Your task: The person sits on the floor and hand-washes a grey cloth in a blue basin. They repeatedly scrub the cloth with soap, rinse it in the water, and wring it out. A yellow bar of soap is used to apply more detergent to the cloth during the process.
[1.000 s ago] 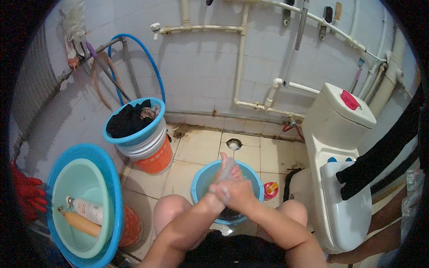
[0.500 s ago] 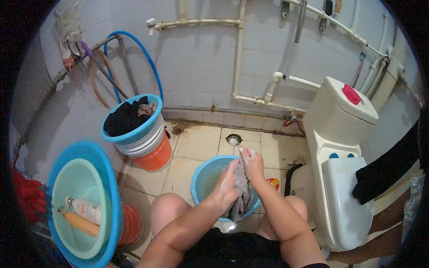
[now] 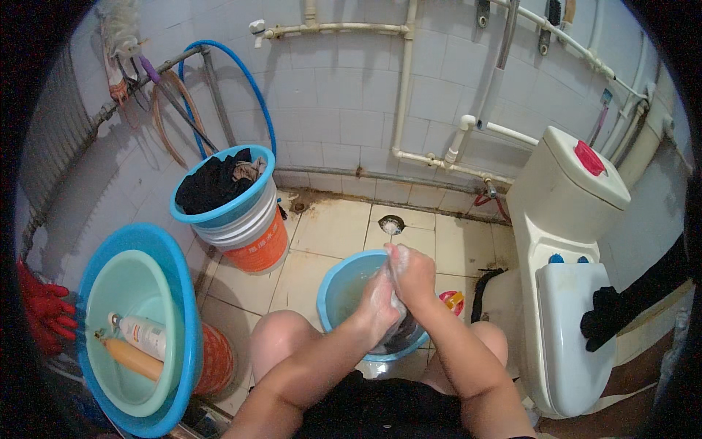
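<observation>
Head view: hands (image 3: 414,279) around grey cloth (image 3: 402,336) over basin (image 3: 338,293), floor (image 3: 322,228) beyond rim (image 3: 351,258).

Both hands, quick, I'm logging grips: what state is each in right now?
Left hand: closed, holding the grey cloth.
Right hand: closed, holding the same cloth.

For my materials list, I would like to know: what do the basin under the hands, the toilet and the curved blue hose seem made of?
Basin: probably smooth plastic, from its light-blue colour and rounded rim. Toilet: likely glazed ceramic, from its smooth, off-white, rounded body. Hose: flexible plastic or rubber, smooth-looking, judging by its bend; which one, I cannot tell.
</observation>
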{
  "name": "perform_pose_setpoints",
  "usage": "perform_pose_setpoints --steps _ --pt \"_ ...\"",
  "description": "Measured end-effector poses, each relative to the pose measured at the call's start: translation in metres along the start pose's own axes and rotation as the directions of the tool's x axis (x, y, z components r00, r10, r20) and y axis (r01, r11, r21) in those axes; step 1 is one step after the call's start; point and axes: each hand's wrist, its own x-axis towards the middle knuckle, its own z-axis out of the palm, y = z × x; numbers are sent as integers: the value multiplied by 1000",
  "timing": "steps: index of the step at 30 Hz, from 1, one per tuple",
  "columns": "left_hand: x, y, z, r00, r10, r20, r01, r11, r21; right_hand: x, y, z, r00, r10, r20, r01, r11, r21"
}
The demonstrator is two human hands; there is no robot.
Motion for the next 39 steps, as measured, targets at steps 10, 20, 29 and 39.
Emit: perform_pose_setpoints --steps 10,20,29,39 --pt "-11 16 29 964 -236 124 185 927 325 12 32 -9 989 129 66 -140 964 225" --pt "-15 82 26 984 59 168 -148 797 586 4 48 -44 705 -118 699 -313 833 456" --pt "-9 107 23 990 136 22 -136 991 -16 -6 52 -42 879 72 471 -462 371 806" --pt "34 26 -29 943 -67 327 93 994 -64 -36 -32 -6 877 -479 28 465 863 197"
